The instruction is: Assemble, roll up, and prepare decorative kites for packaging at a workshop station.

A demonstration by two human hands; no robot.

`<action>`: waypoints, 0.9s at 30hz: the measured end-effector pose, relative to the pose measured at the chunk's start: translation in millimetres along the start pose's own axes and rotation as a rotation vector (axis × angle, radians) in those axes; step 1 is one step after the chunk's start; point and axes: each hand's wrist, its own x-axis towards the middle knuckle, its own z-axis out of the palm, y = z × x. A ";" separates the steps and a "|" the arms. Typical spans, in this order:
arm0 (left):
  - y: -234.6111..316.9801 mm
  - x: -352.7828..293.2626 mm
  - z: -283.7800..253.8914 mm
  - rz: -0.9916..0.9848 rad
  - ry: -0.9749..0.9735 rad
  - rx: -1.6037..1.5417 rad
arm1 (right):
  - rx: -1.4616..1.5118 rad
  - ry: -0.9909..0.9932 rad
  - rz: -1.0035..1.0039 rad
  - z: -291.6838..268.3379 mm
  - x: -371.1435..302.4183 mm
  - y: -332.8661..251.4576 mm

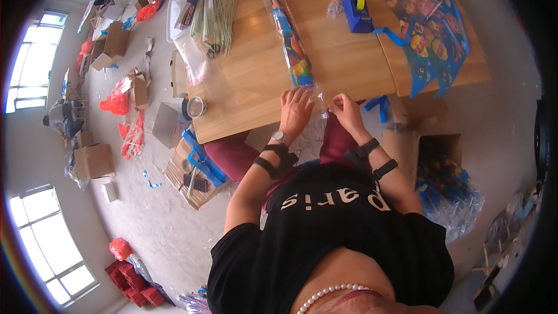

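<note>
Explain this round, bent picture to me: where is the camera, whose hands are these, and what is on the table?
One picture, from a wide fisheye camera worn on a person's head and looking down, so straight edges bend. No machine here: two bare hands. The left hand lies flat on the near end of a long clear plastic sleeve holding a folded colourful kite. The right hand pinches the sleeve's open end at the edge of the wooden table. Also on the table: a blue tape dispenser, an open colourful kite, a bundle of thin sticks, and clear bags. Cardboard boxes lie about the floor.
</note>
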 end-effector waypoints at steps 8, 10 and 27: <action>25.1 -18.4 -5.4 -0.025 -0.095 -0.179 | 0.085 -0.043 0.113 22.1 4.3 -0.3; 26.8 -18.3 -4.8 -0.051 -0.121 -0.182 | 0.057 -0.038 0.034 23.0 3.8 -0.5; 19.6 -18.8 3.1 -0.034 -0.099 -0.232 | 0.078 -0.035 0.078 33.9 8.7 2.9</action>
